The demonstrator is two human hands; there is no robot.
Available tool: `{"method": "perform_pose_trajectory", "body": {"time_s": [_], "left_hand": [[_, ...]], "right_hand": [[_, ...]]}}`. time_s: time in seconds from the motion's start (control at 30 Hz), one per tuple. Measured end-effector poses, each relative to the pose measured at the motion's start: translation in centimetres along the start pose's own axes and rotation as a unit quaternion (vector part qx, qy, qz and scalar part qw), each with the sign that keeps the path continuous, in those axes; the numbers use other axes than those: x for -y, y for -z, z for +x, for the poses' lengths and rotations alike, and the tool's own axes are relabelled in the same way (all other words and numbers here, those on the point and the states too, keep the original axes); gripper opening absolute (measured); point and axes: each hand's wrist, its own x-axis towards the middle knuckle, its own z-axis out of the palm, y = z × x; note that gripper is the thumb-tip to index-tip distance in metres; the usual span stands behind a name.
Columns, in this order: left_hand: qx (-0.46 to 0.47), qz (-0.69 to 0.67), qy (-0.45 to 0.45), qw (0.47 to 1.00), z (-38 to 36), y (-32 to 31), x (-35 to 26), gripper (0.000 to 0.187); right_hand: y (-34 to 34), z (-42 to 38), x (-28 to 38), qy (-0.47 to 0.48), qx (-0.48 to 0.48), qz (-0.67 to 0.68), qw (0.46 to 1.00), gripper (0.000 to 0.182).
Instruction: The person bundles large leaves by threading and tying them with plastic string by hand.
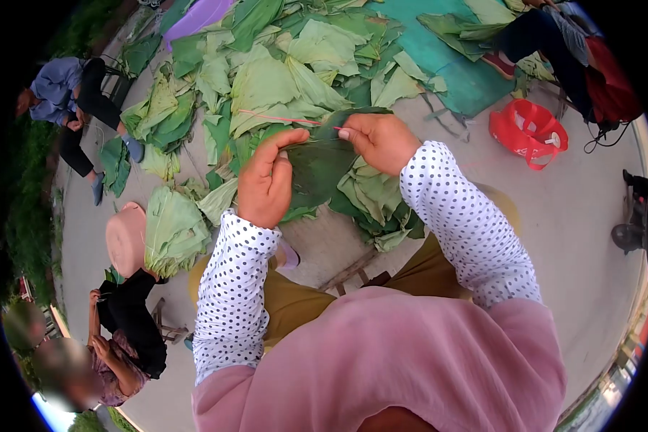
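A dark green large leaf (pixel 315 173) is held up between my two hands over my lap. My left hand (pixel 265 180) closes on the leaf's left edge, with thumb and index finger bent near its top. My right hand (pixel 381 142) pinches a thin red string (pixel 270 116) at the leaf's upper right, and the string's loose end trails left over the pile. Whatever else lies between the right fingertips is hidden. Folded, paler leaves (pixel 371 189) hang just below my right hand.
A broad pile of green leaves (pixel 266 83) spreads ahead on a green sheet (pixel 453 72). A red basket (pixel 527 133) stands right. At left are a pink tub (pixel 126 239), a leaf bundle (pixel 174 229) and two seated people (pixel 57 83); another person (pixel 554 57) sits upper right.
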Motion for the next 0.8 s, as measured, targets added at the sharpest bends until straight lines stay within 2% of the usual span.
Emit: {"method": "perform_pose_trajectory", "body": {"time_s": [0.07, 0.13, 0.2, 0.27, 0.33, 0.37, 0.4, 0.47, 0.53, 0.6, 0.67, 0.7, 0.77, 0.8], "left_hand": [[-0.073, -0.083, 0.068, 0.992, 0.4, 2.4, -0.3, 0.030], [-0.103, -0.135, 0.080, 0.982, 1.4, 5.9, 0.1, 0.031], [-0.089, -0.214, 0.089, 0.969, 2.0, 9.1, 1.0, 0.030], [-0.130, -0.056, 0.141, 0.980, 1.4, 8.4, 0.8, 0.029], [-0.018, -0.013, 0.151, 0.988, 0.9, 5.7, 1.0, 0.032], [0.017, -0.041, 0.190, 0.981, 0.9, 4.4, 1.6, 0.034], [0.018, -0.065, 0.162, 0.984, 0.8, 2.5, 2.0, 0.028], [0.022, -0.167, 0.171, 0.971, 1.2, 0.9, 2.1, 0.025], [0.009, -0.172, 0.177, 0.969, 1.3, 0.5, 1.9, 0.022], [-0.004, -0.177, 0.184, 0.967, 1.0, 0.9, 2.8, 0.020], [-0.009, -0.143, 0.169, 0.975, -0.5, 1.4, 4.2, 0.019], [0.004, -0.121, 0.142, 0.982, -0.3, 1.5, 4.1, 0.018], [0.014, -0.122, 0.136, 0.983, 0.0, 1.1, 3.1, 0.018], [0.025, -0.118, 0.126, 0.985, 0.1, 0.7, 2.6, 0.018]], "right_hand": [[0.3, 0.3, -0.2, -0.002, -0.010, 0.007, 1.000, 0.021], [0.6, 0.5, -0.3, -0.004, -0.020, 0.014, 1.000, 0.021], [0.7, 0.4, -0.4, 0.057, -0.034, -0.029, 0.997, 0.022], [0.2, -0.3, -0.8, 0.061, -0.022, -0.033, 0.997, 0.023], [-0.1, -0.8, -0.8, 0.081, -0.009, -0.057, 0.995, 0.023], [-0.3, -0.9, -0.9, 0.078, -0.005, -0.057, 0.995, 0.023], [-0.4, -0.8, -0.9, 0.086, 0.006, -0.063, 0.994, 0.023], [-0.4, -0.6, -0.9, 0.090, 0.021, -0.068, 0.993, 0.023], [0.0, -0.5, -0.5, 0.134, -0.015, -0.064, 0.989, 0.023], [-0.2, -0.2, -0.4, 0.136, -0.034, -0.107, 0.984, 0.027], [-1.5, -0.4, 1.0, 0.020, -0.094, -0.033, 0.995, 0.034], [-1.5, -0.3, 1.6, 0.017, -0.089, -0.035, 0.995, 0.034], [-0.7, -0.4, 2.4, 0.035, 0.024, -0.029, 0.999, 0.036], [-0.6, -0.5, 2.4, 0.031, 0.029, -0.031, 0.999, 0.036]]}}
